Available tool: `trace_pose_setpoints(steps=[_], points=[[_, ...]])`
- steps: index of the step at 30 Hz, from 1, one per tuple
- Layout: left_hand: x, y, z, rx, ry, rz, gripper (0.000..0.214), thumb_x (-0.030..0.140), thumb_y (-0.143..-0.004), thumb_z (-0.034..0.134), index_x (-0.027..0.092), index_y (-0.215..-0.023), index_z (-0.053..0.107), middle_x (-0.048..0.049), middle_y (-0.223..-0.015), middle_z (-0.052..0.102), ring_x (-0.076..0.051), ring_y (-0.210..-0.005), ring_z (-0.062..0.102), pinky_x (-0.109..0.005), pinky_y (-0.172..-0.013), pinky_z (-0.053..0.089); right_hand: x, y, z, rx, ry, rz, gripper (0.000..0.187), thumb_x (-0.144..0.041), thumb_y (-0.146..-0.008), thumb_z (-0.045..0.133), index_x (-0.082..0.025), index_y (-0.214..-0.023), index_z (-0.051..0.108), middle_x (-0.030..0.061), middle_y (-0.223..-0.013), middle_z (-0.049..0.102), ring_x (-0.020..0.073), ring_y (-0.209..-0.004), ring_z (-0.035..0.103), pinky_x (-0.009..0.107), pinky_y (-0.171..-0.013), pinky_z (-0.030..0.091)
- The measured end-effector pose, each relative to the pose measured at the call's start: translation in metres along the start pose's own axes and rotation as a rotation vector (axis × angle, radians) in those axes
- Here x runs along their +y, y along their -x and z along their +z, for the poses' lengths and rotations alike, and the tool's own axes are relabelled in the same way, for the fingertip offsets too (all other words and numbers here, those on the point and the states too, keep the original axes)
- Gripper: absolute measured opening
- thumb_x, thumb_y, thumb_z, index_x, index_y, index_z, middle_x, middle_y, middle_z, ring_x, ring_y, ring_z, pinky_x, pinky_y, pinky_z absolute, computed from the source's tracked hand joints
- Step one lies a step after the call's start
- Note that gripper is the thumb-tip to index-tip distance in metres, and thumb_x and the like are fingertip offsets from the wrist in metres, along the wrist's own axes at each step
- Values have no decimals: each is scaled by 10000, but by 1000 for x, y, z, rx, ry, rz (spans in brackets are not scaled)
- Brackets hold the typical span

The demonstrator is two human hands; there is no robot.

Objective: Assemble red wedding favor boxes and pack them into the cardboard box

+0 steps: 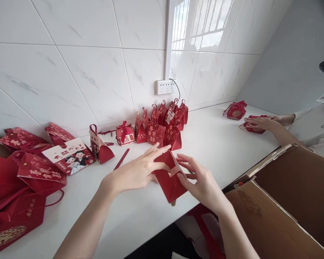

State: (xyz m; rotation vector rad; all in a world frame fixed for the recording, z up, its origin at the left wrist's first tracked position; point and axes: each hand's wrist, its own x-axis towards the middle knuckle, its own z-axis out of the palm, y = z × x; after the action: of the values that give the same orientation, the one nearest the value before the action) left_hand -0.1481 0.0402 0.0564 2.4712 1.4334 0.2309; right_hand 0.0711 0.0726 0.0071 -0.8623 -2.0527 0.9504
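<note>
- A box (170, 185) is resting between the left hand (140, 168) and right hand (201, 180).
- Clustered boxes (156, 135) are standing behind it, on the table (132, 216).
- A carton (261, 212) is standing at right.

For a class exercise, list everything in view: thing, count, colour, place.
Held box: one, red, between hands
Other boxes: many, mostly red, tabletop
Loose straps: several, red, tabletop
Table: one, white, centre
Cardboard: count unclear, brown, right foreground
Walls: two, white and grey, behind, right
Socket strip: one, white, wall
Cable: one, dark, beside sockets
Unclear object: one, red, below table
Co-worker: one, light top, right
Left hand: one, bare, on box
Right hand: one, bare, on box
</note>
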Motion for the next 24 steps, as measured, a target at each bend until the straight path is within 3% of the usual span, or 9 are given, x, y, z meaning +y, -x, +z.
trace_pose_setpoints(steps=[4, 8, 11, 14, 17, 20, 24], points=[[12, 23, 0, 75, -219, 10, 697, -126, -719, 340, 330, -1206, 542, 62, -1572, 129, -247, -1441, 180, -438, -1070, 440, -11, 20, 20, 49, 166, -98, 544, -106, -873, 467, -325, -1363, 381, 45, -1243, 565, 179, -1062, 630, 343, -880, 587], [20, 58, 7, 170, -356, 12, 836, -129, -681, 317, 362, -1351, 412, 13, -1557, 181, -246, -1410, 277, -394, -1025, 485, -23, 36, 42, 170, 221, -216, 627, 4, -839, 388, -331, -1368, 375, 63, -1270, 555, 190, -1059, 641, 311, -808, 610], [28, 90, 21, 211, -316, -37, 671, 61, -767, 481, 361, -1363, 412, -3, -1547, 204, -262, -1230, 530, -312, -871, 580, -30, 43, 55, 122, 125, -262, 647, 1, -835, 398, -340, -1382, 350, 58, -1207, 600, 169, -988, 670, 250, -725, 620], [40, 116, 40, 229, -261, -163, 702, 311, -659, 692, 322, -1323, 465, -21, -1556, 156, -291, -1084, 621, -304, -689, 627, -35, 47, 66, 71, 43, -292, 661, -17, -837, 399, -355, -1398, 310, 51, -1154, 630, 164, -928, 684, 224, -623, 618], [52, 122, 55, 314, -263, -287, 751, 361, -546, 772, 254, -1246, 522, -68, -1553, 133, -379, -1186, 529, -389, -751, 624, -37, 46, 72, 30, -12, -314, 641, -25, -836, 394, -337, -1391, 318, 63, -1159, 625, 173, -976, 666, 234, -647, 615], [57, 114, 59, 407, -286, -331, 671, 353, -582, 768, 214, -1195, 532, -106, -1543, 109, -429, -1312, 366, -482, -902, 562, -36, 40, 72, -5, -95, -296, 574, -49, -846, 426, -310, -1355, 372, 67, -1177, 602, 183, -1046, 629, 258, -737, 606], [56, 98, 55, 362, -237, -316, 765, 419, -547, 805, 204, -1217, 507, -118, -1531, 56, -467, -1381, 193, -523, -956, 520, -34, 28, 62, -23, -187, -209, 514, -79, -881, 417, -317, -1336, 402, 57, -1206, 566, 163, -1055, 607, 268, -817, 578]])
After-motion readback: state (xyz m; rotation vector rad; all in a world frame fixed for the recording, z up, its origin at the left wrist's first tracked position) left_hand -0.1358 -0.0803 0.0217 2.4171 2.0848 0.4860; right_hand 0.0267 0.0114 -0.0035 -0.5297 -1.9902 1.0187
